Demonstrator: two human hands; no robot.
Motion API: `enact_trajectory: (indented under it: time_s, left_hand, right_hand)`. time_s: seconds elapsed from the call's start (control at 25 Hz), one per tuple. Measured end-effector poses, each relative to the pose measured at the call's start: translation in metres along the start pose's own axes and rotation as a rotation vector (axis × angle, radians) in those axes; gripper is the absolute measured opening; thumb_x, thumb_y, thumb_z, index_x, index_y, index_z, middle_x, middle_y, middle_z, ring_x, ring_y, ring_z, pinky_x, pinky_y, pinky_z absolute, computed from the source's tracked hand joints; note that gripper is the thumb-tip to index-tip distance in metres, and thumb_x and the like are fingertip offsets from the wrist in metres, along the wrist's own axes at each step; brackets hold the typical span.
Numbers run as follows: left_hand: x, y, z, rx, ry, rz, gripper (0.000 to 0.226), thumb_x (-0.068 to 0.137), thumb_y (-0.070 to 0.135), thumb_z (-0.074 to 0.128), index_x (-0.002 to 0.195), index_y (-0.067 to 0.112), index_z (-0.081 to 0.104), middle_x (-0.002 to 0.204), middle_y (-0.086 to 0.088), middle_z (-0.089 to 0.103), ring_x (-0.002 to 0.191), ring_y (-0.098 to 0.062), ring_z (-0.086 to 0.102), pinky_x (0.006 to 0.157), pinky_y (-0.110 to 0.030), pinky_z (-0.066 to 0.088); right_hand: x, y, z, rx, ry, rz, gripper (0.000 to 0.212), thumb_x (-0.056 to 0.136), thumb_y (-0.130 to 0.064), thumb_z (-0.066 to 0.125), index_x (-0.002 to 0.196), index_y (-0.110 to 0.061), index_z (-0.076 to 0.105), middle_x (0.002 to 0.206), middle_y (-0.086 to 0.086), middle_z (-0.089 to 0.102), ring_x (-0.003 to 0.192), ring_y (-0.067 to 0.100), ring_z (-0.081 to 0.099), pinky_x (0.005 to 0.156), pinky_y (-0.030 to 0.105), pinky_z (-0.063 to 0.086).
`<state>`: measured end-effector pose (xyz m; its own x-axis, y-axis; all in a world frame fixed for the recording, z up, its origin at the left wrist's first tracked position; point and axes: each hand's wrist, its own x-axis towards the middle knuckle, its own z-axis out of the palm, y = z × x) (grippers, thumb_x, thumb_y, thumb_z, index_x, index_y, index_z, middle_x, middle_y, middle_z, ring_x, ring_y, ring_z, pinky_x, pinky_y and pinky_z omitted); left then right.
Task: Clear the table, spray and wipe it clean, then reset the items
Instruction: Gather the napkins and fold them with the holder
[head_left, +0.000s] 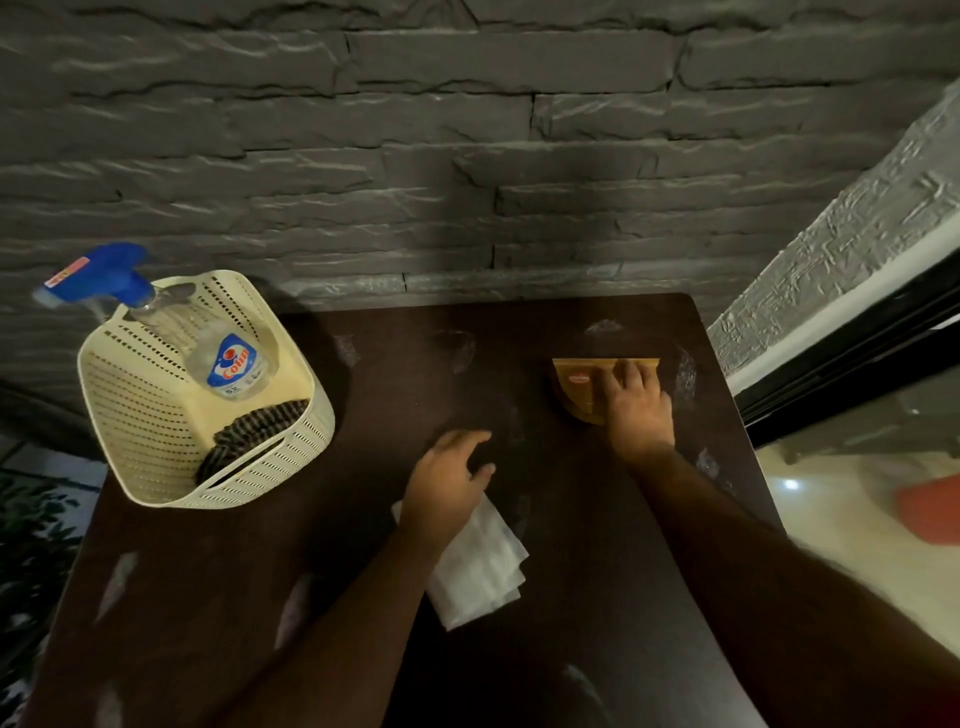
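A clear plastic spray bottle with a blue trigger head (208, 332) carries a blue, white and red label reading "Colin"; smaller print on it is illegible. It lies tilted in a cream perforated plastic basket (150, 447), nozzle projecting over the rim, with a dark striped woven item (249, 431) beside it in the basket bottom. The basket stands on the far left part of the dark brown table (363, 519), partly overhanging the edge. On the table, well right of the basket, sits a tan wedge-shaped holder with a small red oval label (576, 387); its lettering cannot be read. The right hand (636, 410) rests on that holder, fingers curled over its right side. The left hand (449, 483) lies between basket and holder, its grip pinching a folded white paper cloth (478, 566) against the table. Pale smears mark the table surface.
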<state>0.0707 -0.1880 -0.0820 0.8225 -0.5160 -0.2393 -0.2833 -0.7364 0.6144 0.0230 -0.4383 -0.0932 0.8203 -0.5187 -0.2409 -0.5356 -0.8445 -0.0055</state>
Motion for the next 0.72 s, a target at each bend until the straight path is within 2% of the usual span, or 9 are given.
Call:
enact_trajectory:
  time_s: [0.16, 0.4, 0.52, 0.6, 0.72]
  left_hand:
    - [0.065, 0.051, 0.002, 0.162, -0.155, 0.161, 0.062, 0.093, 0.021, 0.060, 0.147, 0.031, 0.032, 0.155, 0.005, 0.028, 0.139, -0.016, 0.034, 0.109, -0.035, 0.038]
    - [0.121, 0.091, 0.046, 0.431, -0.255, 0.299, 0.075, 0.086, 0.016, 0.066, 0.148, 0.034, 0.028, 0.161, 0.000, 0.012, 0.142, -0.030, 0.022, 0.108, -0.047, 0.037]
    - [0.127, 0.096, 0.058, 0.458, -0.233, 0.270, 0.069, 0.084, 0.024, 0.070, 0.144, 0.032, 0.037, 0.158, -0.002, 0.019, 0.139, -0.032, 0.027, 0.105, -0.048, 0.040]
    - [0.127, 0.095, 0.053, 0.389, -0.186, 0.271, 0.053, 0.086, 0.030, 0.067, 0.136, 0.029, 0.047, 0.152, -0.002, 0.032, 0.133, -0.029, 0.037, 0.102, -0.045, 0.042]
    - [0.120, 0.080, 0.033, 0.290, -0.224, 0.310, 0.025, 0.096, 0.029, 0.052, 0.119, 0.026, 0.061, 0.119, 0.001, 0.058, 0.107, -0.019, 0.057, 0.089, -0.036, 0.049]
  right_hand:
    - [0.014, 0.013, 0.000, -0.026, -0.055, -0.035, 0.078, 0.082, -0.014, 0.065, 0.146, -0.027, 0.023, 0.158, 0.011, 0.015, 0.145, 0.037, 0.012, 0.111, 0.056, 0.030]
    - [0.022, 0.018, -0.002, -0.028, -0.013, -0.086, 0.066, 0.086, -0.019, 0.061, 0.143, -0.030, 0.030, 0.152, 0.011, 0.028, 0.135, 0.037, 0.032, 0.098, 0.053, 0.044]
    - [0.019, 0.022, -0.005, -0.033, -0.027, -0.132, 0.061, 0.086, -0.028, 0.060, 0.141, -0.032, 0.034, 0.151, 0.008, 0.031, 0.135, 0.035, 0.032, 0.098, 0.052, 0.043]
    - [0.016, 0.026, -0.012, -0.015, 0.036, -0.187, 0.046, 0.087, -0.037, 0.058, 0.131, -0.032, 0.048, 0.141, 0.004, 0.048, 0.130, 0.030, 0.042, 0.095, 0.047, 0.042]
    - [0.005, 0.026, -0.019, 0.098, 0.106, -0.185, 0.023, 0.091, -0.035, 0.051, 0.111, -0.033, 0.063, 0.110, -0.003, 0.067, 0.103, 0.020, 0.061, 0.089, 0.037, 0.040]
